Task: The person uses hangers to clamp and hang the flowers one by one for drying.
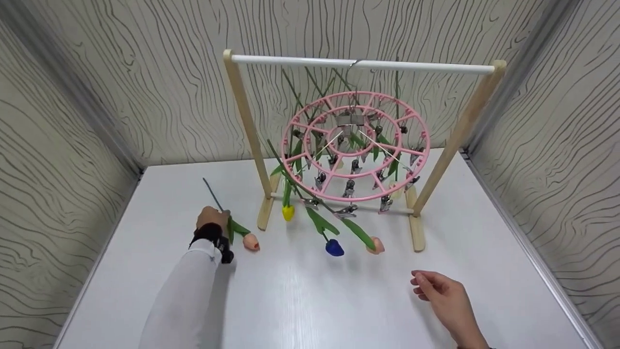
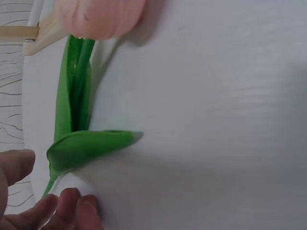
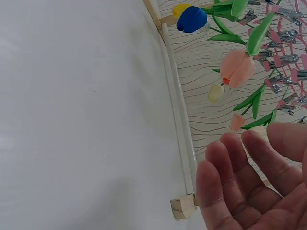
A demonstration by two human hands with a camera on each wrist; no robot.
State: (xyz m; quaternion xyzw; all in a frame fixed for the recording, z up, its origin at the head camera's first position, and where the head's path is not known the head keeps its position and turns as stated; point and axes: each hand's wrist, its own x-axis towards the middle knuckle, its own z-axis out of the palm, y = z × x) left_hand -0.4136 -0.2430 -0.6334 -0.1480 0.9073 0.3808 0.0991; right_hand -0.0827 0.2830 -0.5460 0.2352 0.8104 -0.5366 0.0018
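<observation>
A pink artificial tulip (image 1: 251, 242) lies on the table at the left, its green stem running back past my left hand (image 1: 213, 220). In the left wrist view, the thumb (image 2: 18, 165) and bent fingers (image 2: 72, 206) stand apart on either side of the stem, just below the leaves (image 2: 81, 146). My right hand (image 1: 444, 295) hovers at the front right with loosely bent fingers and holds nothing. Behind it, a pink round clip hanger (image 1: 356, 199) carries several tulips, among them a blue tulip (image 1: 334, 247), another pink tulip (image 1: 376, 245) and a yellow tulip (image 1: 288, 213).
The hanger hooks onto a white bar (image 1: 300, 61) of a wooden stand, whose feet (image 1: 417, 235) rest on the white table (image 1: 290, 300). Several metal clips (image 1: 349, 188) dangle from the rings. Patterned walls (image 1: 169, 87) enclose the back and sides.
</observation>
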